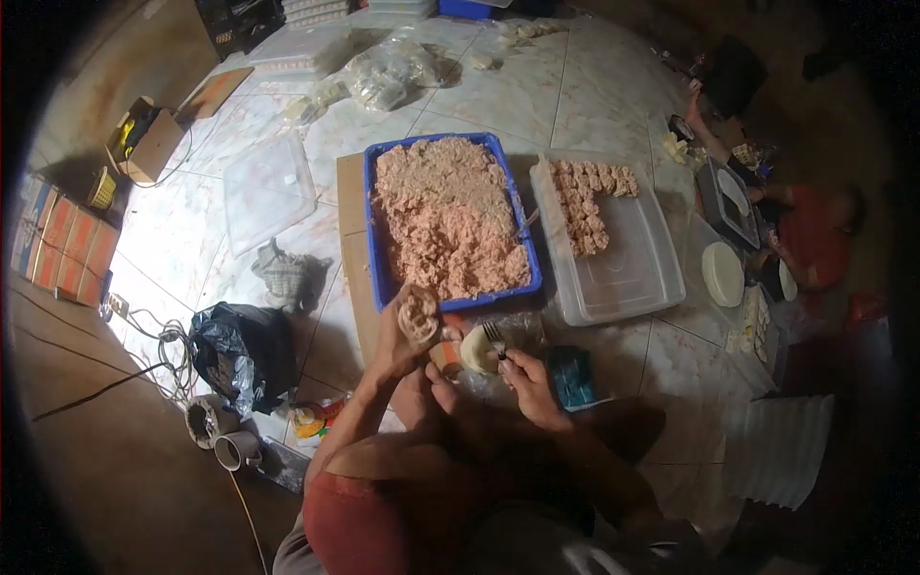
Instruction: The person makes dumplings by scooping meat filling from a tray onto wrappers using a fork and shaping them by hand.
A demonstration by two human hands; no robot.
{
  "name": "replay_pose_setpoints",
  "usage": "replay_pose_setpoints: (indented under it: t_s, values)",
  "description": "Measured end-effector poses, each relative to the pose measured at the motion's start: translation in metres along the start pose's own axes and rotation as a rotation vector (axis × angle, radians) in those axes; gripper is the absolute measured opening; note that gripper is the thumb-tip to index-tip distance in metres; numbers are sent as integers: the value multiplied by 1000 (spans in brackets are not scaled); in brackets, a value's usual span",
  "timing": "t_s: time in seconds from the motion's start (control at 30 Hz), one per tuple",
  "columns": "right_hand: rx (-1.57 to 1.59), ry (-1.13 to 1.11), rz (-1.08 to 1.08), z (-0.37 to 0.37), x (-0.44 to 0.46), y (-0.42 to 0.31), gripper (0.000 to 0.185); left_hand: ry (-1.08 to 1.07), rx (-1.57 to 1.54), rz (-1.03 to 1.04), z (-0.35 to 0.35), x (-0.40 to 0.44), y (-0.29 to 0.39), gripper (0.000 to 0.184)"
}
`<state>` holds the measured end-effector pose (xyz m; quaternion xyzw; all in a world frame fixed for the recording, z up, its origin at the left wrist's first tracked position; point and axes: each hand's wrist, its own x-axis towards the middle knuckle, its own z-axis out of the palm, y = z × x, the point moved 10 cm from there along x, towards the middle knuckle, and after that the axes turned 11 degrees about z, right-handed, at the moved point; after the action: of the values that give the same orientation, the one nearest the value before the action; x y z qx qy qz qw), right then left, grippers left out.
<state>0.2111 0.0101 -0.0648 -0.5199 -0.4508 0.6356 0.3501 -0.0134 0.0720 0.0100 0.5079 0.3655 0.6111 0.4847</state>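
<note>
In my left hand (pixel 395 337) lies a round dough wrapper with filling (pixel 419 316), held near the front edge of a blue tub (pixel 368 230). The tub is heaped with pinkish minced filling (pixel 450 216). My right hand (pixel 533 383) is closed around a fork (pixel 494 333), its tines pointing up and to the left. Beneath the fork sits a pale round stack of dough wrappers (pixel 474 353) by my feet. Right of the tub, a clear plastic tray (pixel 623 278) carries rows of small filled pieces (pixel 585 206) along its far and left sides.
A black plastic bag (pixel 240 350), a grey cloth (pixel 283 273) and a clear lid (pixel 268 192) lie on the tiles to the left. Cables and a mug (pixel 235 450) are nearby. A teal packet (pixel 572 376) lies at right. Another person (pixel 815 235) sits beyond, beside other trays.
</note>
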Motion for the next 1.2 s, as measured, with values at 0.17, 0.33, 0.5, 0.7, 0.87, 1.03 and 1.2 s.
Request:
replay_pose_setpoints:
  t_s: [0.17, 0.33, 0.5, 0.7, 0.87, 1.03, 1.2]
  values:
    - [118, -224, 196, 29, -10, -5, 27, -208, 23, -105, 24, 7, 14, 53]
    - [207, -143, 122, 38, -2, 11, 24, -232, 58, -129, 37, 3, -3, 56]
    - [-525, 179, -110, 26, -3, -48, 17, -68, 197, 25, 32, 3, -9, 51]
    - [37, 4, 77, 6, -15, 17, 18, -109, -131, -23, 30, 7, 21, 52]
    - [-406, 184, -457, 32, -12, -40, 13, -221, 428, 24, 49, 0, -6, 54]
    - [-353, 333, -275, 6, -27, -100, 16, 55, 221, 270, 15, 17, 23, 49]
    - [-717, 148, -415, 31, -21, -136, 13, -342, 525, 18, 35, 7, -18, 36]
